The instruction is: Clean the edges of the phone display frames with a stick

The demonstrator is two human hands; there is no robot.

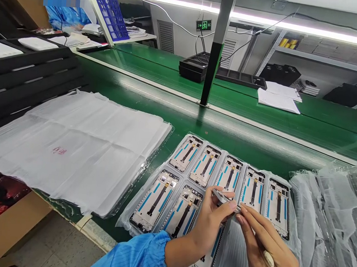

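Left hand (213, 217) pinching thin phone panel (221, 196) above plastic tray (234, 252). Right hand (264, 239) meeting its near end, fingers drawn narrow, pale-tipped object (268, 259) showing between; firm grip or not, I cannot tell from here. Phone screen frames (156, 202) lying in tray's pockets. White-covered stack (76, 144) resting at left on worktop (183, 122).

The hands (208, 222) partly hide a metallic item (220, 196); the red writing (59, 150) is unreadable.
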